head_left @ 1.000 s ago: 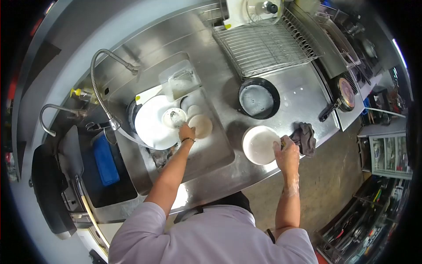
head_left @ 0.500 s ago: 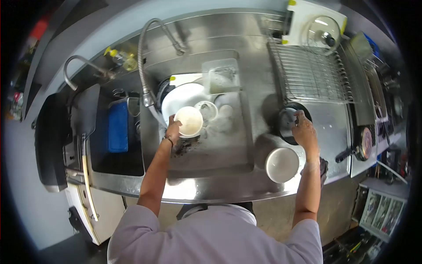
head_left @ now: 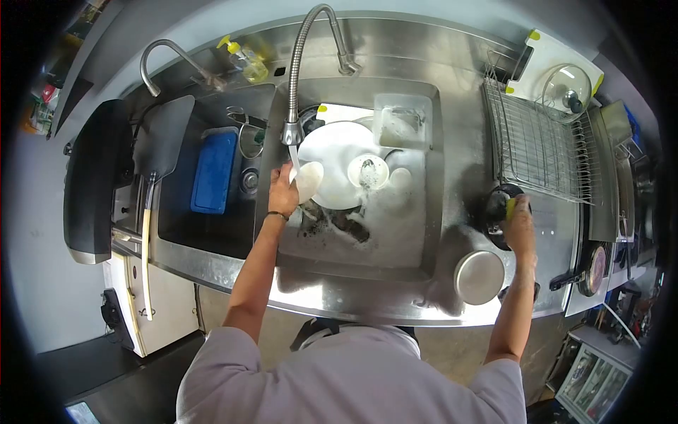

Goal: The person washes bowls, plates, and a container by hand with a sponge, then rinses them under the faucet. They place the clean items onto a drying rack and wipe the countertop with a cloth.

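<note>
My left hand (head_left: 284, 189) grips a small white bowl (head_left: 309, 181) by its edge. The bowl is tilted beside the water stream under the flexible faucet (head_left: 292, 132). Below it in the sink lie a large white plate (head_left: 325, 152), a small soapy white bowl (head_left: 368, 172) and suds. On the right counter my right hand (head_left: 520, 227) is closed around a yellow sponge (head_left: 510, 206), which is mostly covered by the fingers. That hand is over a dark round dish (head_left: 497, 212). Near its wrist sits another white bowl (head_left: 479, 277).
A clear plastic container (head_left: 402, 121) is at the sink's back right. The left basin holds a blue tub (head_left: 215, 171). Behind stands a yellow pump bottle (head_left: 246, 62). A wire dish rack (head_left: 540, 145) with a glass lid (head_left: 566, 92) occupies the back right.
The view has swung left. My left hand has brought the white bowl left towards the faucet and tipped it. The yellow sponge now shows in my right hand, still at the dark dish.
</note>
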### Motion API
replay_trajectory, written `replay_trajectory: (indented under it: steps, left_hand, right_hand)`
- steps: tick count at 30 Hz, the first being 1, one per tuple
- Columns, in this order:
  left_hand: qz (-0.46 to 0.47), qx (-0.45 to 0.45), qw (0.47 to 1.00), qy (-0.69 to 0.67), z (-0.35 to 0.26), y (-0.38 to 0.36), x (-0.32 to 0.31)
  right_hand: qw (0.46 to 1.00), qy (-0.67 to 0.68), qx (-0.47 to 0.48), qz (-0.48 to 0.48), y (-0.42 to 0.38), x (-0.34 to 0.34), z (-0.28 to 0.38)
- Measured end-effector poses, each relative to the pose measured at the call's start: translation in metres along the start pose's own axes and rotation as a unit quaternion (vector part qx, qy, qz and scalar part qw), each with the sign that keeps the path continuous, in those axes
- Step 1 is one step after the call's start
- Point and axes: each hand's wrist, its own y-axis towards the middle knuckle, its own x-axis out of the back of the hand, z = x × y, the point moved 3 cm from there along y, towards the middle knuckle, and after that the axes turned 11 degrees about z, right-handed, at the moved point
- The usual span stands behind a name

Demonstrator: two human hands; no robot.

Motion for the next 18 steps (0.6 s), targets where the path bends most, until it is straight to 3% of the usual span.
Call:
replay_trajectory:
  steps: [2, 4, 5, 6, 9, 10, 11, 12, 13, 15, 16, 18]
  left_hand:
    - [0.011, 0.018, 0.998, -0.064, 0.015, 0.009, -0.007]
    - [0.027, 0.033, 0.991, -0.128, 0.019, 0.012, -0.012]
    - [0.075, 0.125, 0.950, -0.276, 0.021, 0.011, -0.021]
    - [0.120, 0.212, 0.877, -0.415, 0.020, 0.010, -0.032]
    - [0.178, 0.235, 0.833, -0.469, 0.011, 0.005, -0.055]
    - [0.173, 0.223, 0.837, -0.468, -0.002, 0.000, -0.056]
    - [0.168, 0.213, 0.841, -0.467, -0.018, -0.009, -0.054]
    - [0.177, 0.199, 0.843, -0.468, -0.032, -0.016, -0.050]
    - [0.173, 0.195, 0.844, -0.470, -0.022, -0.010, -0.056]
    - [0.129, 0.144, 0.869, -0.455, 0.028, 0.001, -0.083]
    - [0.059, 0.138, 0.943, -0.296, 0.056, 0.004, -0.088]
    - [0.079, 0.143, 0.958, -0.238, 0.022, -0.016, -0.067]
  right_hand:
    - [0.999, 0.028, -0.025, -0.011, -0.024, 0.035, 0.056]
    - [0.989, 0.044, 0.139, -0.026, -0.041, 0.043, 0.116]
    - [0.975, 0.117, 0.190, -0.016, -0.041, 0.033, 0.141]
    - [0.974, 0.093, 0.208, 0.005, -0.034, 0.011, 0.160]
    - [0.946, 0.133, 0.295, 0.021, -0.007, -0.088, 0.231]
    - [0.935, 0.210, 0.262, 0.116, 0.008, -0.132, 0.250]
    - [0.945, 0.150, 0.288, 0.040, 0.024, -0.190, 0.262]
    - [0.943, 0.135, 0.300, 0.052, 0.027, -0.215, 0.277]
    - [0.951, 0.079, 0.298, -0.019, 0.029, -0.255, 0.279]
    - [0.930, 0.139, 0.325, 0.105, 0.020, -0.267, 0.280]
    - [0.930, 0.140, 0.323, 0.107, 0.021, -0.266, 0.276]
    - [0.929, 0.115, 0.302, 0.182, 0.029, -0.262, 0.261]
